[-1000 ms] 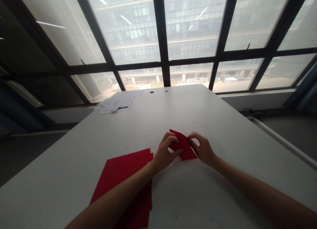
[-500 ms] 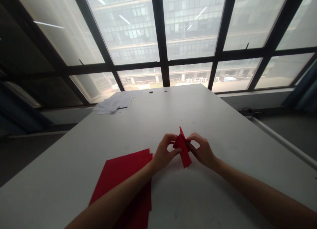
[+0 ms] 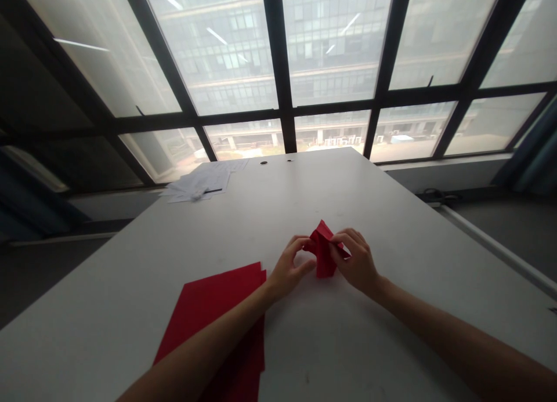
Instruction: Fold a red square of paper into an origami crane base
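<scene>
A small folded piece of red paper (image 3: 324, 253) is held up between my two hands above the white table (image 3: 278, 210). My right hand (image 3: 357, 260) pinches its right side between thumb and fingers. The fingers of my left hand (image 3: 289, 270) curl against the left flap of the paper, with the thumb lower down by its left edge. Several flaps stand out from the piece, and its lower part hangs down. Flat red sheets (image 3: 217, 294) lie stacked under my left forearm, which covers part of them.
Loose white papers (image 3: 198, 180) with a dark pen-like stick (image 3: 213, 190) lie at the far left of the table. A round hole (image 3: 263, 163) is near the far edge. Large dark-framed windows (image 3: 285, 109) rise beyond. A white rail (image 3: 496, 248) runs beside the table at right.
The folded red paper has been turned, so its lower part hangs straighter and a flap shows at the right. My left thumb has come off its front face.
</scene>
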The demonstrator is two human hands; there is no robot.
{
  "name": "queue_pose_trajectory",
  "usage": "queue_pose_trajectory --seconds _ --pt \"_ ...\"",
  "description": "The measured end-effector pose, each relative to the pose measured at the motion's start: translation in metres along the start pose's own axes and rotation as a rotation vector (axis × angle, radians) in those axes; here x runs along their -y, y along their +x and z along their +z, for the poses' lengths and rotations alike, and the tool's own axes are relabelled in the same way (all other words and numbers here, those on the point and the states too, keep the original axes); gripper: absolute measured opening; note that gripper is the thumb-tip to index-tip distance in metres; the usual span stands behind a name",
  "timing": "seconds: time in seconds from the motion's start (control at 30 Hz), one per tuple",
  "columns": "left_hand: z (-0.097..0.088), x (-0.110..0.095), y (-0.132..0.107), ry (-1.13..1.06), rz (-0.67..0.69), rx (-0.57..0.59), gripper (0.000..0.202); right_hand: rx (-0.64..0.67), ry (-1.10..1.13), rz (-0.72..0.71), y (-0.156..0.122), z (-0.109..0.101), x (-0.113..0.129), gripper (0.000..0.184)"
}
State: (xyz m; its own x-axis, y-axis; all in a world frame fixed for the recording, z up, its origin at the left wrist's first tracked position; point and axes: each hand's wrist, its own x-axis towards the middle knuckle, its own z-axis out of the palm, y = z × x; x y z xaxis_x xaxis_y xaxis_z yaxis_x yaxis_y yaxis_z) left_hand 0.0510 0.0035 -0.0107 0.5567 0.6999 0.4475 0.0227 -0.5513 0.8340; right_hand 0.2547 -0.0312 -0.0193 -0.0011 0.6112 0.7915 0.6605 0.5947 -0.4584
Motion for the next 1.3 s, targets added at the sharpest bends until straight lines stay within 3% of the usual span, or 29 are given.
queue_pose_trajectory --seconds 0.1,0.23,0.4,0.53,0.63,0.7,0.93,1.03,1.13,1.3 --pt "0.0 -0.002 0.001 0.022 0.014 -0.019 0.041 -0.005 0.12 0.077 0.001 0.0 -0.001 0.013" --pt "0.003 -0.01 0.001 0.062 0.051 -0.042 0.052 0.006 0.208 0.082 0.002 0.0 0.002 0.016" --pt "0.009 -0.018 -0.004 0.296 0.091 -0.129 0.063 -0.013 0.265 0.144 0.0 0.003 0.002 0.011" --pt "0.012 -0.01 -0.005 0.439 0.078 -0.195 0.039 -0.047 0.372 0.325 -0.001 0.006 -0.005 0.005" --pt "0.01 -0.001 -0.003 0.401 0.117 -0.244 0.023 -0.051 0.455 0.402 -0.002 0.008 -0.011 0.01" --pt "0.008 0.001 -0.002 0.369 0.139 -0.258 0.023 -0.04 0.5 0.424 -0.003 0.009 -0.013 0.012" --pt "0.007 0.0 -0.003 0.317 0.101 -0.348 0.049 0.043 0.617 0.432 -0.007 0.01 -0.012 0.012" --pt "0.008 0.0 -0.003 0.28 0.064 -0.305 0.035 0.084 0.576 0.383 -0.007 0.008 -0.009 0.011" --pt "0.007 0.0 -0.002 0.324 0.135 -0.288 0.011 0.177 0.615 0.328 -0.006 0.002 -0.003 0.017" --pt "0.005 -0.006 -0.002 0.443 0.168 -0.354 0.012 0.254 0.504 0.25 -0.006 -0.002 0.003 0.027"
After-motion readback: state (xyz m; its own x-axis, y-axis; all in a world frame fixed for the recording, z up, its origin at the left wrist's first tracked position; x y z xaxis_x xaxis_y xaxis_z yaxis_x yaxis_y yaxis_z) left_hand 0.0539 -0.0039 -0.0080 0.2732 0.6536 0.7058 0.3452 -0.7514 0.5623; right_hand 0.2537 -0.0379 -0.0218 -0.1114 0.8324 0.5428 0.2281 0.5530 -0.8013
